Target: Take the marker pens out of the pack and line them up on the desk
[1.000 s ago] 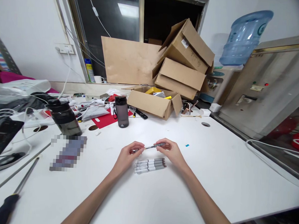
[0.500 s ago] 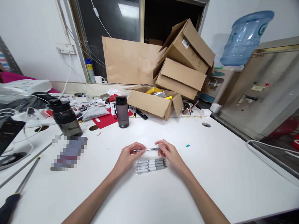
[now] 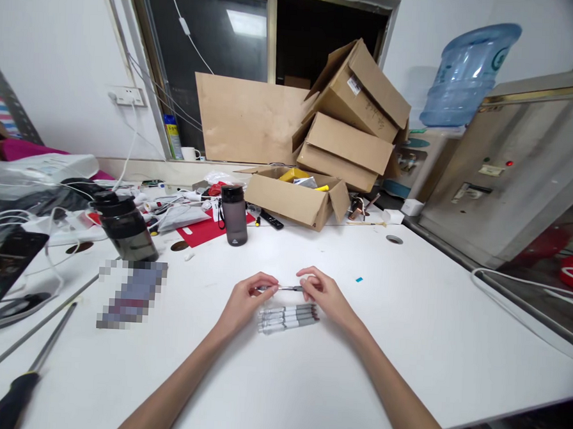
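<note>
A slim pen [image 3: 289,288] with a dark grip spans the gap between my two hands, just above the white table [image 3: 278,374]. The fingers and thumb of my left hand [image 3: 251,296] pinch its left part. On its right end, the fingertips of my right hand [image 3: 323,290] are closed, with the index finger arched above. Just below the held pen, several similar clear-and-grey pens [image 3: 288,318] lie side by side in a row on the table. My fingers partly cover both ends of the held pen.
Left of my hands stand a grey bottle [image 3: 234,215] and a black-lidded bottle [image 3: 127,228]. A screwdriver [image 3: 52,340] lies at the near left. Behind are an open cardboard box [image 3: 287,198], a remote [image 3: 271,220] and tangled cables. A blue scrap [image 3: 358,280] lies to the right.
The pen's right end has dipped slightly, and the fingers of my right hand have shifted a little on it. My left hand and the row of pens stay in place.
</note>
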Demonstrator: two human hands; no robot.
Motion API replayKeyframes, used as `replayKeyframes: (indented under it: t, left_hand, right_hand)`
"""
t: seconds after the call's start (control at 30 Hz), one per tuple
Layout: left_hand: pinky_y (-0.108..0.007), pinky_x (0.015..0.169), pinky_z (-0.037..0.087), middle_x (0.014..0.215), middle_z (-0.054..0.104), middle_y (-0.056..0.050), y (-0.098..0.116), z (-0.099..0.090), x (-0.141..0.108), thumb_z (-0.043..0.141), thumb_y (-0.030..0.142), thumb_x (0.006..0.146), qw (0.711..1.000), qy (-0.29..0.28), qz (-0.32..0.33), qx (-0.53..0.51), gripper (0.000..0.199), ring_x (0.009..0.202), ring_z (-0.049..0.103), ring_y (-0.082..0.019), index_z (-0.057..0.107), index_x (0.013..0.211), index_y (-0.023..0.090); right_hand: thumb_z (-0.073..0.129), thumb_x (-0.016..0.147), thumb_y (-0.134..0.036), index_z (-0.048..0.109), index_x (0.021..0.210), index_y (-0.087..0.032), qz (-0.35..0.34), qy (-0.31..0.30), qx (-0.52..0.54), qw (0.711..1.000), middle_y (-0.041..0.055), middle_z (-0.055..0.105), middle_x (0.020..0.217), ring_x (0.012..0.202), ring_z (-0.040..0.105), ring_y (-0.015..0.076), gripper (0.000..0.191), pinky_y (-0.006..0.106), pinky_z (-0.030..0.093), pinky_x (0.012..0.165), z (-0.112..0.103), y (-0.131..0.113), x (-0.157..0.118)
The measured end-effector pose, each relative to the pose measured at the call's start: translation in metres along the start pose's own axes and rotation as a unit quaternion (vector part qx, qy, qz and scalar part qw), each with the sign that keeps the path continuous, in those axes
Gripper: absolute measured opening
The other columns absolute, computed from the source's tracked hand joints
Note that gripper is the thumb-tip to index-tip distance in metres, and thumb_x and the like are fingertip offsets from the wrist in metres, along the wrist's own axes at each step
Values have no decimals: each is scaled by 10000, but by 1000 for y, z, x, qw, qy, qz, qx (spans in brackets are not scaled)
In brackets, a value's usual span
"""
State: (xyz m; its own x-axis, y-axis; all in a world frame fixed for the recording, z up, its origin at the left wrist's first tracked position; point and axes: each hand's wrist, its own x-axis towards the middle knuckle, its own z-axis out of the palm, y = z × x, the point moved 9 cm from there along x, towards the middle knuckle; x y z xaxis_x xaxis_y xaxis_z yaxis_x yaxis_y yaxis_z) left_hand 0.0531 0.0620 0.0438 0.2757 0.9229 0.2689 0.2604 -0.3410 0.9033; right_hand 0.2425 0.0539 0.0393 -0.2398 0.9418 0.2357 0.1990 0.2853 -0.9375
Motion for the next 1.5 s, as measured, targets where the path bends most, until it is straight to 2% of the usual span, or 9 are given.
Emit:
replayKeyframes:
  t: [0.07, 0.2, 0.33, 0.47, 0.63, 0.83, 1.07, 1.27, 1.5]
  left_hand:
    - [-266, 725, 456, 1012, 748, -42, -1, 2, 0, 665, 397, 896, 1000, -4, -2, -3, 211, 857, 654, -195, 740, 962, 211]
    - [-271, 736, 482, 1014, 742, -47, -3, 2, 0, 670, 403, 889, 1000, -1, -10, -20, 220, 853, 652, -195, 735, 960, 205]
    - [-271, 747, 481, 1027, 740, -54, -1, 1, 1, 693, 387, 873, 1000, -2, 2, -25, 210, 873, 659, -198, 738, 958, 200]
    - [-273, 729, 487, 1001, 746, -58, -2, 2, 1, 700, 388, 870, 1000, -6, -6, -30, 214, 844, 671, -197, 736, 958, 196]
    - [-277, 808, 498, 1049, 753, -62, 3, 7, -1, 717, 358, 861, 999, -24, 1, -43, 188, 973, 691, -221, 737, 968, 205]
    - [-293, 771, 510, 865, 742, -46, -3, 0, 1, 683, 402, 880, 999, -5, -24, -43, 219, 803, 694, -205, 723, 919, 190]
    - [-278, 731, 484, 988, 749, -66, -2, 1, 0, 698, 399, 864, 999, -19, -1, -26, 235, 855, 672, -204, 723, 963, 187]
    - [-293, 761, 504, 926, 751, -62, -4, 1, 1, 699, 394, 864, 999, -15, -8, -45, 225, 847, 688, -209, 711, 947, 186]
    - [-299, 763, 518, 960, 766, -83, 0, 1, 0, 730, 394, 842, 998, -18, -2, -58, 226, 882, 702, -223, 694, 889, 176]
  right_hand:
    - [523, 966, -497, 633, 1111, -226, 8, -8, 3, 1000, -38, 538, 648, 612, 480, 148, 326, 263, 368, 607, 1, 1, -1]
    - [622, 915, -459, 639, 1135, -230, -26, -1, -27, 999, -3, 618, 813, 732, 540, 160, 318, 269, 398, 681, 0, -7, -1]
    - [509, 977, -485, 632, 1138, -228, 5, -28, -14, 1000, -35, 532, 674, 623, 482, 146, 326, 258, 354, 599, 5, -3, -2]
    - [572, 952, -459, 649, 1118, -240, -16, -11, -37, 999, 2, 600, 849, 793, 552, 169, 286, 263, 386, 684, 3, -8, -3]
    - [453, 998, -505, 638, 1121, -237, 20, -25, -5, 999, -35, 511, 682, 616, 457, 144, 349, 252, 323, 578, 7, 4, -2]
    - [570, 950, -467, 644, 1144, -254, -16, -18, -39, 999, 16, 622, 926, 823, 553, 181, 297, 274, 395, 703, 5, -5, -3]
    - [494, 982, -514, 644, 1109, -231, 9, -42, -4, 999, -41, 448, 688, 605, 388, 133, 345, 248, 288, 559, 11, -1, -4]
    - [518, 967, -523, 657, 1093, -245, 9, -37, -19, 999, -5, 545, 825, 650, 428, 140, 335, 243, 294, 549, 10, -6, -7]
    - [502, 971, -514, 672, 1082, -239, 23, -62, 7, 998, -35, 406, 659, 594, 357, 141, 342, 254, 258, 544, 13, -4, -5]
